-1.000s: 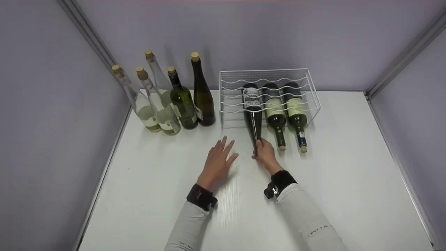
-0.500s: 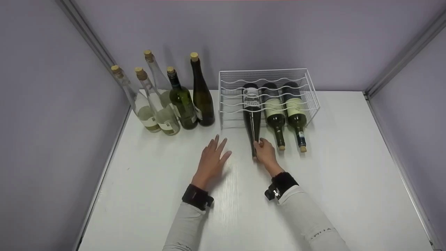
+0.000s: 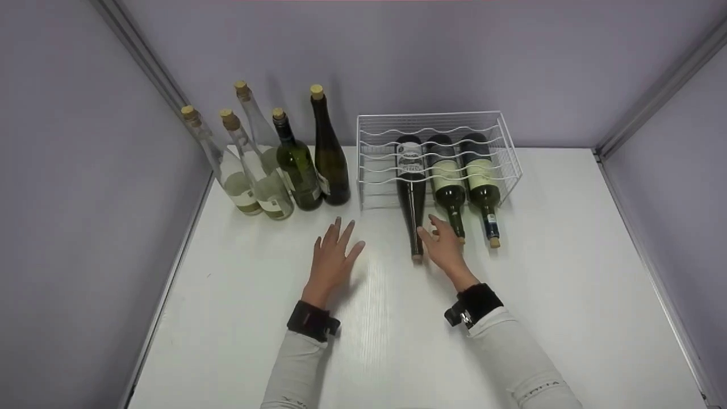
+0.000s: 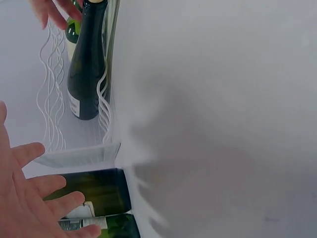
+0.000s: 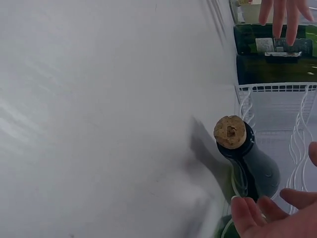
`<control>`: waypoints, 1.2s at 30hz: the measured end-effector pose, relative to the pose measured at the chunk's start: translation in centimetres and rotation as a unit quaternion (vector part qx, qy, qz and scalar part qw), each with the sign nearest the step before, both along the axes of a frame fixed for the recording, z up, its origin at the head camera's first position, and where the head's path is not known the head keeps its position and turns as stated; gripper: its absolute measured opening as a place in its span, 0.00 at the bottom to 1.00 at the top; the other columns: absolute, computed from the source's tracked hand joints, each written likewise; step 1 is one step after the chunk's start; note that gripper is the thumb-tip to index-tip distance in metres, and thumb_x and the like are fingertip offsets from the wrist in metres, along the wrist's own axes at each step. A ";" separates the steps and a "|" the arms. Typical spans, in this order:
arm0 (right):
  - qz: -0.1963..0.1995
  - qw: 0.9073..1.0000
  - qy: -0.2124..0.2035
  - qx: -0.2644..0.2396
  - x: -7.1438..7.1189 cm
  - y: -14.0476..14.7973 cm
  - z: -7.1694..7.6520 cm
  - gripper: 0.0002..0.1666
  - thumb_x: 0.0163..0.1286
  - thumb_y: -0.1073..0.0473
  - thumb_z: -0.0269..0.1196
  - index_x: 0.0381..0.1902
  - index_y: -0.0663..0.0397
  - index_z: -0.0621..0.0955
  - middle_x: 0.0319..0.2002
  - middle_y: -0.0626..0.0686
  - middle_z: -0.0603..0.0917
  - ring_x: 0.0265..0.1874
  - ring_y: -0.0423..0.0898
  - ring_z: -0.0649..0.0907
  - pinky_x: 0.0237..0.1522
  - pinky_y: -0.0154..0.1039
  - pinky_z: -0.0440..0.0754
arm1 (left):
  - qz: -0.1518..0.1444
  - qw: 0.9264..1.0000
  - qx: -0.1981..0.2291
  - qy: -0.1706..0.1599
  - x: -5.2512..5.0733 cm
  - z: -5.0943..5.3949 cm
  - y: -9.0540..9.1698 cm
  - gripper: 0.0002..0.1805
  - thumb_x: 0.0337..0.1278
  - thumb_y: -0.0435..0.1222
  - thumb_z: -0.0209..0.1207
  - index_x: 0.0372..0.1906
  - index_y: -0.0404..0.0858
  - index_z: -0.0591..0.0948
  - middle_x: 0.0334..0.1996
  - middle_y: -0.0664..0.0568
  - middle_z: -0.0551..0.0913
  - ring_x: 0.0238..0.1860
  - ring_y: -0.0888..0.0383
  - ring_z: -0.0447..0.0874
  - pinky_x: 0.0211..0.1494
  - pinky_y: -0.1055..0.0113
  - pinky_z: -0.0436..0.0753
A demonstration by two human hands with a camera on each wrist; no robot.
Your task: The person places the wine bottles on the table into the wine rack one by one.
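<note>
I take the step in hand to be the end of laying the slim dark bottle [image 3: 413,199] in the wire rack [image 3: 377,182], which stands between 12 and 1 o'clock from the person; the bottle lies base towards 12, neck out towards 6; I have the right hand [image 3: 446,250] at 1 o'clock, fingers loosely bent beside that neck, gripping nothing; whether a fingertip brushes the glass I cannot tell; the left hand [image 3: 331,258] hangs between 11 and 12, fingers spread, holding nothing, nearest the upright brown bottle [image 3: 331,165]. As I judge it, the next move calls for clearing the right hand, then laying the brown bottle in the free grooves at the rack's 9 o'clock end; smooth glass will want a firm grip. The rack is thin white wire bent into waves; the cork [image 5: 230,132] looks pitted and crumbly; two broad-shouldered green bottles [image 3: 451,196] with cream labels lie at the slim one's 3 o'clock; the white table [image 3: 227,318] has a dull sheen.
</note>
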State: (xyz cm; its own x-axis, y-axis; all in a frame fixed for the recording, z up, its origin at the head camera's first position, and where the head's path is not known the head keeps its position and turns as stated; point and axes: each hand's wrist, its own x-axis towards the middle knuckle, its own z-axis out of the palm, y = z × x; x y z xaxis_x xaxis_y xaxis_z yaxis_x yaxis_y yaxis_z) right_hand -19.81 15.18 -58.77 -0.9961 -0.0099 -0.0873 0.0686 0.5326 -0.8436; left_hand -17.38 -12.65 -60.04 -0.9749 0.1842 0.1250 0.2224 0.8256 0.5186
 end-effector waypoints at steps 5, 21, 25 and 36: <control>0.026 0.999 0.019 0.021 0.3 0.2 0.6 0.38 0.74 0.46 0.58 0.74 0.58 0.63 0.69 0.63 0.65 0.63 0.61 0.72 0.60 0.59 0.70 | 0.019 1.000 0.019 0.009 0.0 0.1 -1.0 0.38 0.72 0.62 0.40 0.76 0.44 0.62 0.76 0.40 0.54 0.74 0.42 0.53 0.70 0.38 0.53; 0.080 0.997 0.018 -0.009 0.9 -1.2 1.6 0.41 0.72 0.45 0.61 0.75 0.56 0.62 0.72 0.63 0.60 0.65 0.60 0.68 0.61 0.55 0.72 | 0.092 0.994 0.061 0.026 -0.4 0.1 -5.0 0.35 0.74 0.55 0.45 0.75 0.40 0.62 0.74 0.36 0.55 0.73 0.40 0.55 0.69 0.39 0.55; 0.094 0.995 0.010 -0.010 0.9 -1.5 1.6 0.43 0.71 0.42 0.61 0.75 0.55 0.61 0.72 0.63 0.59 0.65 0.60 0.68 0.60 0.56 0.71 | 0.123 0.987 0.090 0.044 -0.5 0.3 -6.4 0.34 0.74 0.53 0.47 0.75 0.38 0.62 0.73 0.34 0.57 0.72 0.38 0.57 0.69 0.41 0.58; 0.123 0.992 0.002 -0.029 0.8 -2.8 1.9 0.43 0.71 0.43 0.62 0.76 0.52 0.61 0.71 0.61 0.63 0.64 0.59 0.70 0.62 0.56 0.69 | 0.206 0.960 0.170 0.081 -1.3 1.5 -10.1 0.35 0.73 0.49 0.52 0.75 0.35 0.61 0.72 0.34 0.59 0.72 0.39 0.56 0.70 0.45 0.59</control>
State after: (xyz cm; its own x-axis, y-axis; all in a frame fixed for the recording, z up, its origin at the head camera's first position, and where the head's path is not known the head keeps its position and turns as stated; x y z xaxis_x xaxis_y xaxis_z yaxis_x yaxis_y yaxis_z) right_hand -18.97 12.42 -56.92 -0.9636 -0.2566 -0.0753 -0.0606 0.4836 -0.8732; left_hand -18.70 -22.71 -58.57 -0.9190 -0.2920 0.2649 0.0127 0.6496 0.7602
